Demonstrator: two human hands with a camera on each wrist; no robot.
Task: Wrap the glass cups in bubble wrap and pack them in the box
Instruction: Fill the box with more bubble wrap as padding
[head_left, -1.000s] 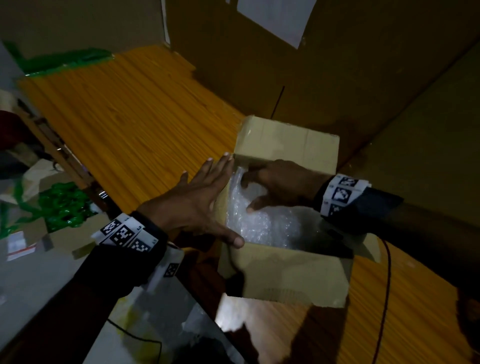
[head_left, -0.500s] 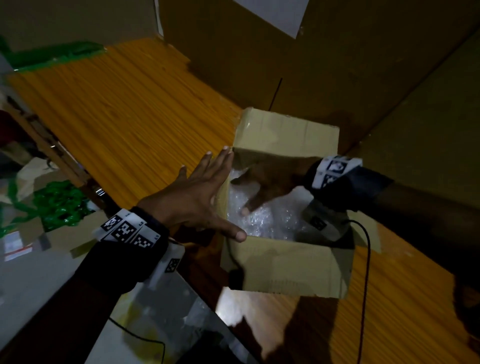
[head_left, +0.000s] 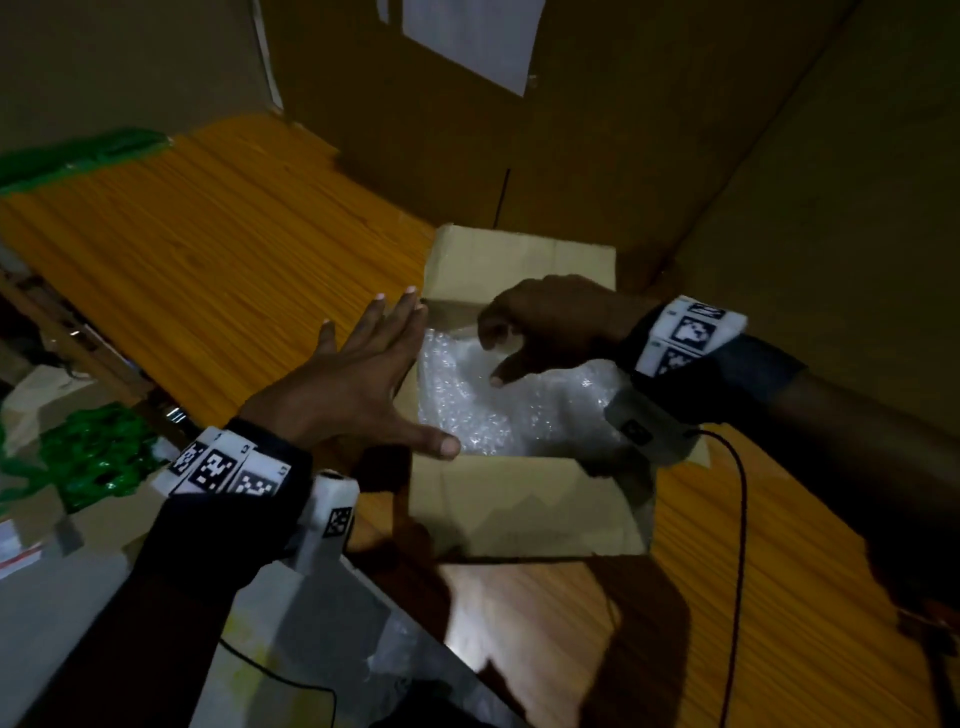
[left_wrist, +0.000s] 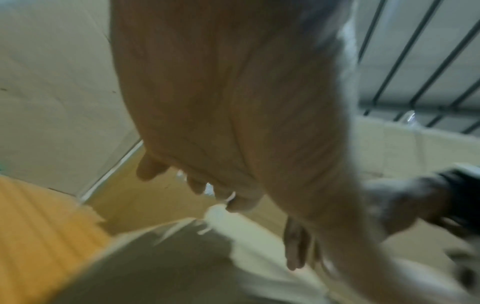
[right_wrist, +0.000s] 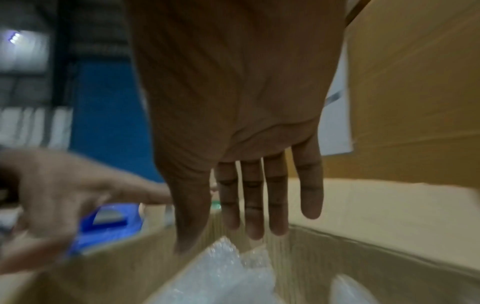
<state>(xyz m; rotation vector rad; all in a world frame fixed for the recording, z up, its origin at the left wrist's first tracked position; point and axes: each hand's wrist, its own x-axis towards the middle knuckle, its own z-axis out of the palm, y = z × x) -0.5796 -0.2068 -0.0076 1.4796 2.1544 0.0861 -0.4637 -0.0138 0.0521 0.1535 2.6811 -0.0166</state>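
Carefully now: keep left hand (head_left: 343, 387) flat, fingers straight, against box (head_left: 524, 512) wall to steady it on bench (head_left: 208, 260); right hand (head_left: 545, 325), loosely spread and holding nothing, hovering above bubble wrap (head_left: 498, 410) inside. Press bundles down gently and evenly, avoiding hard pokes; cups themselves hidden, presumably wrapped within.
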